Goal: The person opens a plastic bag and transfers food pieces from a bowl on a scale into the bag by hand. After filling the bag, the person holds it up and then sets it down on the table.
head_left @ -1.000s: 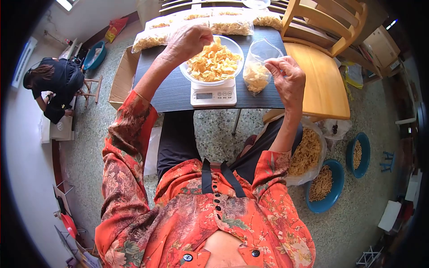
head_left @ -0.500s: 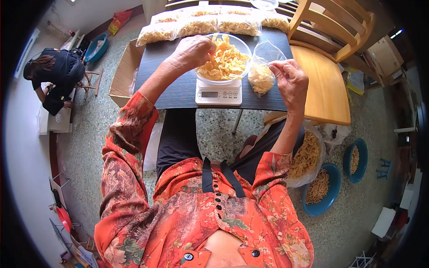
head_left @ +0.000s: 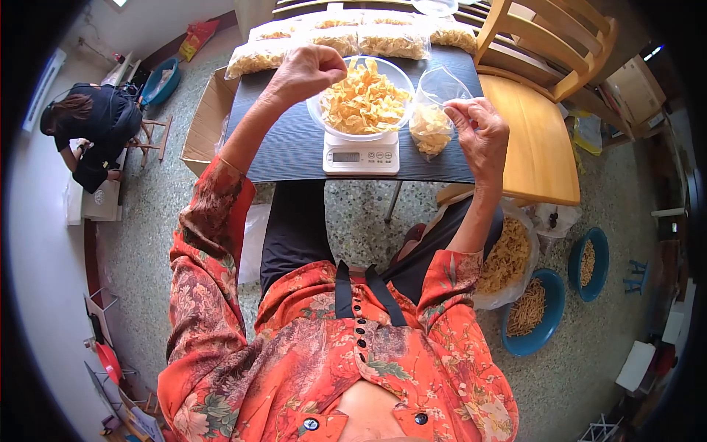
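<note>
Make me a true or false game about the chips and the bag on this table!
1. The bowl of chips sits on the white scale. True.
2. The right hand holds a spoon. False: it pinches the clear bag by its rim.
3. The clear bag is empty. False: some chips lie in its bottom.
4. Some filled bags lie at the far edge of the table. True.
5. The left hand lies flat on the table. False: it is up beside the bowl, fingers closed.
</note>
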`<state>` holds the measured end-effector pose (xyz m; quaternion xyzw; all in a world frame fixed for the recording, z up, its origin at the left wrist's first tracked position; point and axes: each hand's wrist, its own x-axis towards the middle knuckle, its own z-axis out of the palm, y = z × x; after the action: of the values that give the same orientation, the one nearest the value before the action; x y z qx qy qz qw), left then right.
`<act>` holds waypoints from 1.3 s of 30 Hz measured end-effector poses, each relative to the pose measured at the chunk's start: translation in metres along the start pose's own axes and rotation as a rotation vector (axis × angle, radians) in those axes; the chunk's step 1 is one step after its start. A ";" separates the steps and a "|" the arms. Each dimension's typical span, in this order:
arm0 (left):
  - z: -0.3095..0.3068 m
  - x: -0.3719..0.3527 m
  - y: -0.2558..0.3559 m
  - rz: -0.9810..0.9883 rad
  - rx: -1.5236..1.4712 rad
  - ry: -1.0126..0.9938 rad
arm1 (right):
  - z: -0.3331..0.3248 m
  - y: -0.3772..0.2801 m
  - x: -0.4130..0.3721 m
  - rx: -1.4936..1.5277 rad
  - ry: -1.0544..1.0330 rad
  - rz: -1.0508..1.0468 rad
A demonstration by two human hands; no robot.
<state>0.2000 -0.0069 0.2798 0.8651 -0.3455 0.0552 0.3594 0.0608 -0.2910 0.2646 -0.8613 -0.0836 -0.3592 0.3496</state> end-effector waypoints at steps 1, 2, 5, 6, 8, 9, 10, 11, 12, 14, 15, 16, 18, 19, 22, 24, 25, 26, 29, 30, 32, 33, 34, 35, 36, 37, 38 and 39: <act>-0.002 -0.001 -0.001 -0.085 -0.106 0.026 | 0.000 0.000 0.000 0.000 0.003 -0.002; -0.005 -0.001 0.000 -0.169 -0.211 0.052 | -0.001 0.000 0.000 -0.005 0.000 0.002; -0.012 0.000 -0.005 -0.304 -0.490 0.040 | -0.002 0.002 0.000 -0.009 0.003 0.002; -0.014 0.000 -0.008 -0.369 -0.685 0.024 | -0.002 0.002 0.000 -0.008 0.007 0.000; -0.015 -0.001 -0.012 -0.373 -0.796 0.008 | -0.003 0.002 0.000 -0.005 0.006 0.006; -0.013 -0.001 -0.013 -0.394 -0.857 0.058 | -0.003 0.002 0.000 -0.003 0.004 0.012; -0.013 -0.001 -0.013 -0.414 -0.917 0.110 | -0.003 0.002 0.000 -0.002 0.005 0.011; -0.012 -0.001 -0.011 -0.413 -0.916 0.110 | -0.002 0.002 0.000 0.003 0.008 0.005; -0.010 -0.001 -0.008 -0.413 -0.986 0.152 | -0.002 0.002 0.001 0.008 0.011 -0.001; -0.007 0.000 -0.007 -0.413 -1.056 0.194 | -0.002 0.001 0.001 0.010 0.007 0.003; -0.004 0.001 -0.008 -0.441 -1.166 0.173 | -0.001 0.001 0.001 0.013 0.002 0.008; -0.003 0.001 -0.010 -0.469 -1.276 0.150 | -0.001 0.001 0.001 0.013 0.003 0.008; -0.004 0.000 -0.008 -0.438 -0.862 -0.048 | -0.001 0.002 0.000 0.009 0.000 -0.003; 0.001 0.000 -0.006 -0.417 -0.713 -0.010 | -0.002 0.001 0.001 0.006 0.002 -0.004; -0.001 0.005 -0.001 -0.392 -0.783 0.003 | -0.002 0.000 0.000 0.003 0.003 0.008; -0.002 0.008 -0.001 -0.393 -0.832 0.008 | -0.002 0.000 0.000 0.012 0.000 0.017; -0.003 0.010 0.000 -0.411 -0.931 -0.019 | -0.002 0.000 0.001 0.012 0.000 0.015; -0.004 0.012 0.002 -0.428 -1.030 -0.050 | -0.002 0.000 0.001 0.015 0.006 0.008; 0.000 0.018 0.020 -0.527 -1.193 0.057 | -0.002 -0.001 0.002 0.008 0.018 -0.032; 0.001 0.021 0.026 -0.558 -1.298 0.109 | -0.002 -0.002 0.003 0.004 0.019 -0.068; 0.003 0.032 0.021 -0.423 -1.376 -0.044 | -0.002 -0.005 0.002 -0.002 0.009 -0.049; 0.004 0.038 0.026 -0.361 -1.350 -0.084 | -0.001 -0.006 0.003 -0.002 0.008 -0.062; 0.006 0.043 0.031 -0.301 -1.322 -0.121 | -0.001 -0.007 0.003 0.000 0.006 -0.075; 0.012 0.044 0.046 -0.280 -1.264 -0.053 | 0.000 -0.006 0.003 -0.004 0.006 -0.077; 0.017 0.045 0.055 -0.278 -1.267 -0.053 | 0.000 -0.006 0.002 0.001 0.002 -0.084; 0.021 0.047 0.063 -0.227 -1.161 -0.065 | 0.000 -0.006 0.002 0.008 -0.002 -0.091; 0.027 0.049 0.071 -0.178 -1.054 -0.077 | 0.001 -0.005 0.002 0.015 -0.006 -0.097; 0.035 0.052 0.078 -0.148 -0.952 -0.046 | 0.001 -0.006 0.002 0.013 -0.007 -0.098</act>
<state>0.1840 -0.0980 0.3169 0.6277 -0.2778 -0.1538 0.7107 0.0607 -0.2866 0.2688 -0.8550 -0.1291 -0.3725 0.3370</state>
